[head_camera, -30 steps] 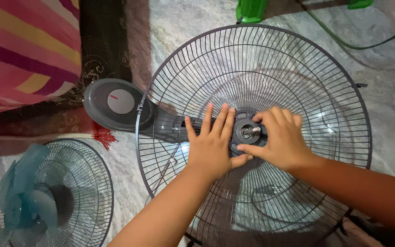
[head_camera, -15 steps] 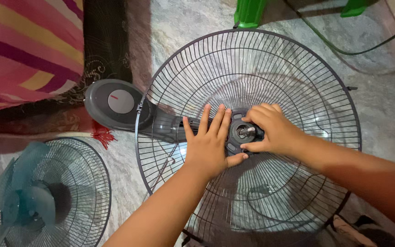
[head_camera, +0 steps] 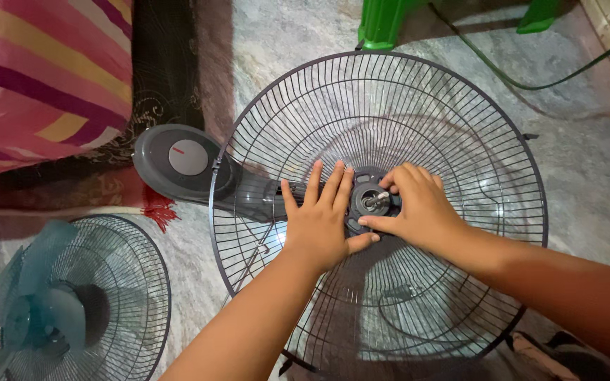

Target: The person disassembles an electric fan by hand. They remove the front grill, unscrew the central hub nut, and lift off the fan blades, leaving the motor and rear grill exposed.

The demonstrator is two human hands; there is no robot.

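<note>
We have the round grey hub nut (head_camera: 370, 200) at the centre of the wire fan guard (head_camera: 460, 106), where the metal motor shaft (head_camera: 378, 200) pokes up through it. Our right hand (head_camera: 418, 208) curls over the nut, its grip closed on the rim between thumb and fingertips, likely so it can be turned. Just left of that grip, our left hand (head_camera: 320, 222) lies flat with fingers spread on the wires, holding nothing, seemingly to pin the guard so it stays put. Beyond the left hand sits the grey fan base (head_camera: 178, 161) with its dial. Farther left, on the marble floor (head_camera: 601, 183), lies a second guard with teal blades (head_camera: 37, 296). Above both hands stand green stool legs (head_camera: 383, 25).
</note>
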